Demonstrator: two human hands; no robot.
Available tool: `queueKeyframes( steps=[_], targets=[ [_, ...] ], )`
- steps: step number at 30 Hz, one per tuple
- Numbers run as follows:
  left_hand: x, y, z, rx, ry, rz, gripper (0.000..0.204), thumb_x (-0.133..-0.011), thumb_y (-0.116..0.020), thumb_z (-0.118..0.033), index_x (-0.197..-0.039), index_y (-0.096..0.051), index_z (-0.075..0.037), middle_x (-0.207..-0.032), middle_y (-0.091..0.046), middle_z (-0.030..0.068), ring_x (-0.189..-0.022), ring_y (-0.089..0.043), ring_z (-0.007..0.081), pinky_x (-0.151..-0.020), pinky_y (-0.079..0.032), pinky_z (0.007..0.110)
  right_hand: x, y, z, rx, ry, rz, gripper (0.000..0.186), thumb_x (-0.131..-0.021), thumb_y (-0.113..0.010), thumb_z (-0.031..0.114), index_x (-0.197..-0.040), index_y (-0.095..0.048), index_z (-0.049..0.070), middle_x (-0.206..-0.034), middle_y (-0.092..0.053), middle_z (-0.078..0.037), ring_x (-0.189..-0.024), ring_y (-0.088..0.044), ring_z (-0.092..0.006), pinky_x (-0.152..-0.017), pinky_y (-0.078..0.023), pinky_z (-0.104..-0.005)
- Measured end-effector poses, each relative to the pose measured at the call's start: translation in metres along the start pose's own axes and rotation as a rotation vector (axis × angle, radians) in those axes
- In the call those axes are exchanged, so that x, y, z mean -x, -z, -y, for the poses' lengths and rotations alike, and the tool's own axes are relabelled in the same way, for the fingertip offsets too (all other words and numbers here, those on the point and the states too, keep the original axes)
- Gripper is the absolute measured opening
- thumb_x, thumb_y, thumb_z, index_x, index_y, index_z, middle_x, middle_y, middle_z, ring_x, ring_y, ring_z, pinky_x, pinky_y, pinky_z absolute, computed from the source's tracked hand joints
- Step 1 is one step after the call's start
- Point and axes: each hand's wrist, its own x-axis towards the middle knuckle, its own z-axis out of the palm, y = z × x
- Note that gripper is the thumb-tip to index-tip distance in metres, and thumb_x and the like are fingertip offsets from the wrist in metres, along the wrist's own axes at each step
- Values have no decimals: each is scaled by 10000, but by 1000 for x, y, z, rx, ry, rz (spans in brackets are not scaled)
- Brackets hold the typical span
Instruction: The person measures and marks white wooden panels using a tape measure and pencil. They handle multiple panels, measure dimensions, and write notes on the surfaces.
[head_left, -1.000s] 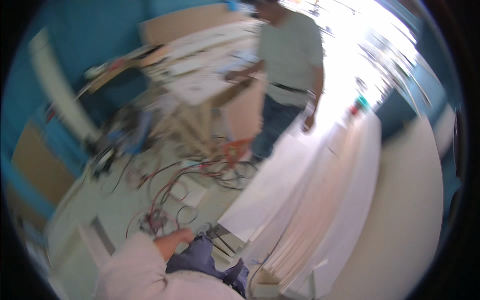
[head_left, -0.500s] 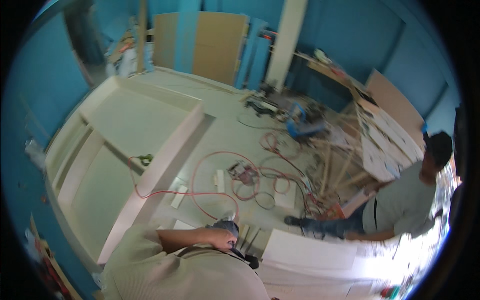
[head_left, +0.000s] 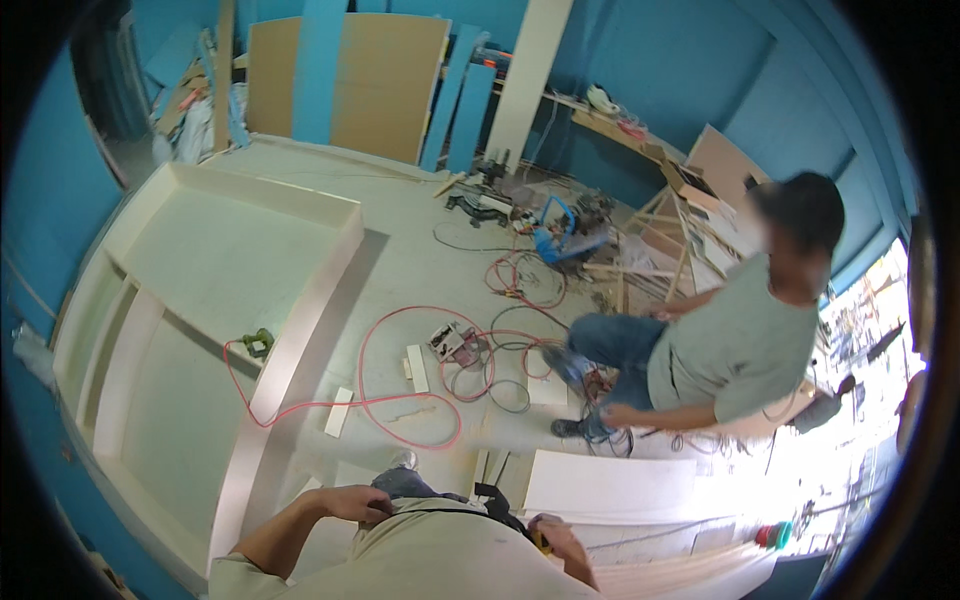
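Below, left hand (head_left: pixel 358 503) rests at waist (head_left: pixel 440 512).

A large cream cabinet frame (head_left: pixel 200 330) is laid flat at nine o'clock, with a red hose (head_left: pixel 400 400) looped over the floor beside it. A co-worker in a grey shirt (head_left: pixel 730 340) is seen at three o'clock. Brown boards (head_left: pixel 385 85) are leaned against the blue wall at twelve o'clock.

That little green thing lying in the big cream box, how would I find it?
Find the big cream cabinet frame lying flat on the floor at the left. Follow the red hose from the floor over the frame's long side board. It ends at the small green tool, the only dark green thing on the pale panel.
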Motion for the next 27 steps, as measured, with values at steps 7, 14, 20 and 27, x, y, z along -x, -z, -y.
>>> queueKeyframes(
  steps=[7,14,20,27],
  targets=[
    [12,52,-8,58,227,154,292,-944,-617,-200,-1195,-653,-55,-1032,-668,14,-911,-578,107,-792,-492,281,-22,59,180,-582,-503,82,202,-839,-710,228,-832,-622,47,-753,-605,-30,-685,-580,-111,-581,-445,-285],
    [-36,66,-18,237,169,158,225,-896,-694,-111,-1091,-661,-3,-958,-673,14,-892,-609,86,-811,-495,248,-7,65,225,-696,-612,5,256,-838,-735,270,-928,-637,50,-852,-630,-51,-819,-570,-137,-707,-464,-311],
    [-139,7,-124,6,113,408,265,-901,-686,-124,-1131,-617,-10,-924,-660,13,-840,-593,72,-743,-476,227,48,28,198,-802,-569,-153,249,-818,-745,247,-935,-614,72,-852,-618,-37,-823,-556,-139,-704,-461,-307],
    [-217,-104,-201,-525,-74,614,309,-915,-672,-176,-1173,-600,-22,-853,-678,71,-790,-621,131,-722,-494,289,169,34,193,-1301,-450,-625,137,-779,-727,94,-857,-634,33,-815,-660,-50,-780,-642,-147,-712,-514,-277]
  ],
)
